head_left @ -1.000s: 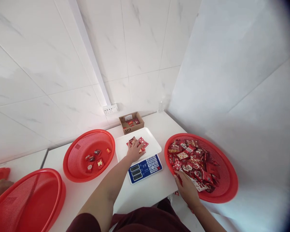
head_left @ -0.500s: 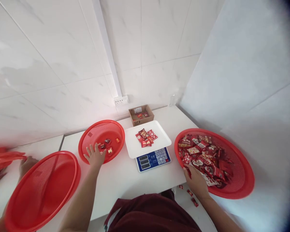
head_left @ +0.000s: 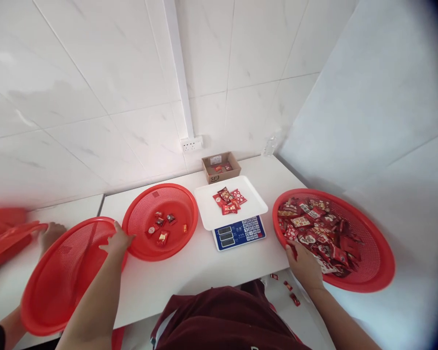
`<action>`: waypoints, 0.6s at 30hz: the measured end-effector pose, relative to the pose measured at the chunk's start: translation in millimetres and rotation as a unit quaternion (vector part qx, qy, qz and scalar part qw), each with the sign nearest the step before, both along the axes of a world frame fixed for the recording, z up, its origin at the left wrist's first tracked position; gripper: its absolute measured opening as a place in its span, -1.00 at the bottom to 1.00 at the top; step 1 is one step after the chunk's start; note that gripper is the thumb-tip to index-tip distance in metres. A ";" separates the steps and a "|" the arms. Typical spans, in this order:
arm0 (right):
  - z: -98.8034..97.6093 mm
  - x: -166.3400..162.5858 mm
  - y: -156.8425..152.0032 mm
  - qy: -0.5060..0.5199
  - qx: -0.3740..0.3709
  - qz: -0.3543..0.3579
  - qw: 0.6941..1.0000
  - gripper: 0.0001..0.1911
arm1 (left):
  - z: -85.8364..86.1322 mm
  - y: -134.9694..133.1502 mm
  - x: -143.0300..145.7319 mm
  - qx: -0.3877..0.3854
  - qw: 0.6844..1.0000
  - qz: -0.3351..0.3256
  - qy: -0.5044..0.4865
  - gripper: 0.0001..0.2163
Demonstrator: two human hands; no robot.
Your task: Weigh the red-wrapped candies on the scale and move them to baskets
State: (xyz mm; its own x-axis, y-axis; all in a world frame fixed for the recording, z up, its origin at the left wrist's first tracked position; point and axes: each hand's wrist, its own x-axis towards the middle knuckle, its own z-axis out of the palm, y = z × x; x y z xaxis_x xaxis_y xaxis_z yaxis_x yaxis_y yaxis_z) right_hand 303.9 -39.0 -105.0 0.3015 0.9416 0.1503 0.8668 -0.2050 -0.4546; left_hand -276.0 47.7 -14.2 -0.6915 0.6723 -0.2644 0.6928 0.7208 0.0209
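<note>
Head view: white table (head_left: 168, 279), 3 red baskets near me: right basket (head_left: 375, 260), left basket (head_left: 58, 291), middle basket (head_left: 177, 211). Blue scale (head_left: 240, 234) stands between middle basket and right basket, white tray (head_left: 255, 204) on top, brown box (head_left: 225, 176) behind. My left hand (head_left: 117, 243) at left basket's rim, close by middle basket, fingers spread wide; can't tell if touching. My right hand (head_left: 304, 265) pinching right basket's near rim, some fingertips hidden. Big candy heap (head_left: 319, 233) in right basket, little candy pile (head_left: 229, 198) on tray, few small candies (head_left: 162, 236) in middle basket.
</note>
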 end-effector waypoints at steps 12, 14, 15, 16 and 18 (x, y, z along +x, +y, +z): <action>-2.2 -0.3 1.5 -0.012 0.004 -0.008 1.000 -0.63 | 16.2 13.0 -25.9 -0.062 0.985 -0.153 0.041 -0.43; -1.7 -0.4 1.3 -0.013 0.005 -0.009 1.000 -0.62 | 14.8 8.6 -34.9 -0.077 0.971 -0.219 0.064 -0.46; -1.4 -0.4 1.3 -0.012 0.006 -0.008 1.000 -0.62 | 14.1 5.5 -39.9 -0.082 0.961 -0.253 0.078 -0.48; -1.1 -0.3 1.2 -0.010 0.005 -0.008 1.000 -0.61 | 13.5 2.1 -45.0 -0.084 0.950 -0.286 0.095 -0.49; -0.8 0.4 1.3 -0.006 0.000 -0.005 1.000 -0.61 | 12.9 -5.4 -54.4 -0.086 0.926 -0.342 0.131 -0.51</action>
State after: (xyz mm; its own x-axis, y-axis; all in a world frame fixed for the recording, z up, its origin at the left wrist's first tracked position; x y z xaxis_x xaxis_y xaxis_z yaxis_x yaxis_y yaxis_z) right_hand 304.2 -37.7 -105.8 0.3094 0.9383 0.1543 0.8696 -0.2135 -0.4451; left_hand -330.4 42.2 -1.3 -0.1750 0.9404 -0.2916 0.9536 0.0881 -0.2880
